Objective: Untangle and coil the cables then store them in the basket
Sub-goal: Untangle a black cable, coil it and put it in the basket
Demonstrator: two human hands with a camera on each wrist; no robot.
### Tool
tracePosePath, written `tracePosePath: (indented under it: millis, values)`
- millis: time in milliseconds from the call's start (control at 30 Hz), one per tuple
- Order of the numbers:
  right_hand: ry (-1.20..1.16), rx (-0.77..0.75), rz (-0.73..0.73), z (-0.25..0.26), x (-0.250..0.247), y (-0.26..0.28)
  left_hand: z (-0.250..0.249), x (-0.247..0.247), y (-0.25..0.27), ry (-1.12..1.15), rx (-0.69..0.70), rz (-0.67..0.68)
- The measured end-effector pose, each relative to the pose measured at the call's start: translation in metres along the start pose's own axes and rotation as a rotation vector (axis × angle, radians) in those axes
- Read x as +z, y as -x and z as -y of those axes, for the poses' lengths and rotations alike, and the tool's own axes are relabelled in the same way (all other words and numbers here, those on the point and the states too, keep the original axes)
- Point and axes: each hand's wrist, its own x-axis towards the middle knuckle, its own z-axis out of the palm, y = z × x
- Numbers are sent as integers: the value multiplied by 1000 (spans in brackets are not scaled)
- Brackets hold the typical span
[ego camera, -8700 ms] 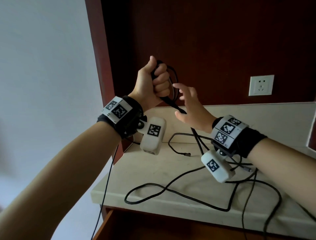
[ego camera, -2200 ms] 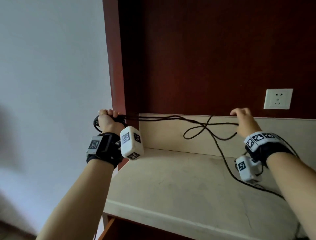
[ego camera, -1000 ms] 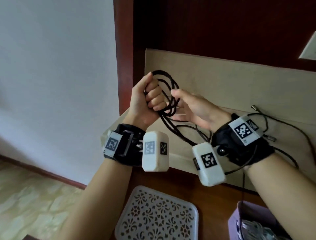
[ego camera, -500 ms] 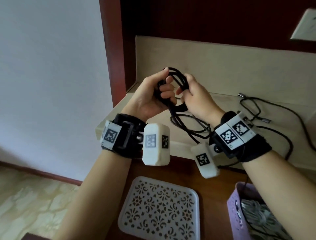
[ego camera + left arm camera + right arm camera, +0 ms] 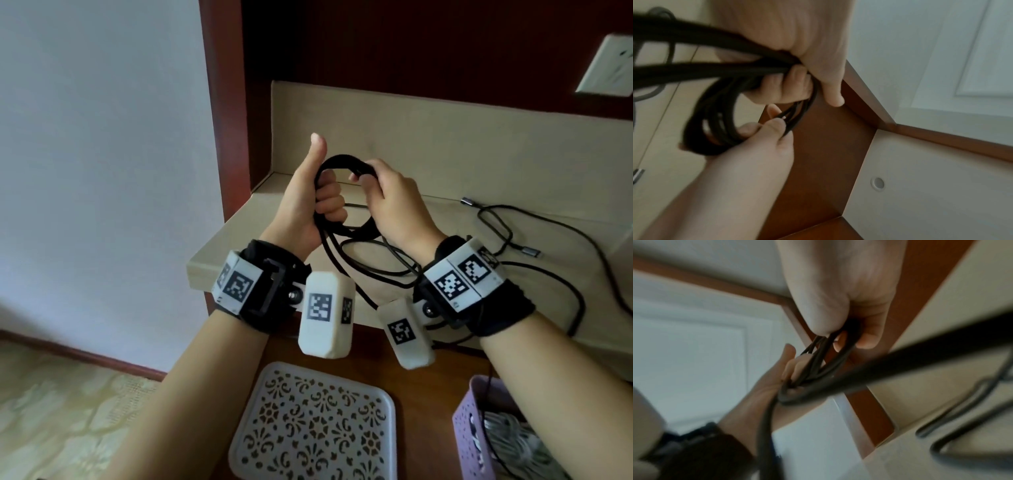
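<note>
Black cable coil is now gripped in left hand, thumb up; right hand pinches its far loop. Hands were wide apart seconds ago, so coiling's nearly done. Tail runs to desk; basket sits below the desk.

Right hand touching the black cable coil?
Touching. Head view: right hand fingers curl round the top of the black cable coil; left hand grips it too.

The left hand now lifts its thumb clear of the black cable coil, while the right hand apparently regrips the loop's top.
</note>
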Motion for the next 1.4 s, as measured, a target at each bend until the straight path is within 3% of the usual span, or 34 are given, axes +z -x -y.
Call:
tracePosePath:
  millis: [200, 333, 433, 533, 633, 767, 833, 967, 1100, 1267, 1400]
  values:
    - [22, 91, -36, 9, -4, -6, 22, 5, -2, 79, 242, -33]
    - [11, 142, -83, 6, 1, -8, 23, 4, -4, 102, 132, -51]
    - [-17, 148, -17, 5, 2, -10, 19, -3, -6, 88, 70, -28]
    - [-135, 197, 167, 6, 0, -6, 16, -5, -6, 132, 121, -26]
    - [-312, 278, 490, 2, -7, 9, 8, -8, -5, 193, 172, -92]
    - [-60, 187, 937, -11, -14, 26, -5, -20, -8, 332, 176, -54]
    - [-19, 180, 1021, -16, -18, 29, -11, -24, -9, 379, 175, -22]
    - [-1, 212, 912, -17, -31, 19, -22, -26, -6, 426, 169, 117]
    - [186, 185, 776, -23, -56, -4, -30, -19, 4, 387, 137, 294]
    - [361, 201, 699, -34, -92, -24, -44, -14, 15, 154, 131, 399]
    - [215, 264, 604, -32, -109, -31, -49, -18, 17, -123, 116, 473]
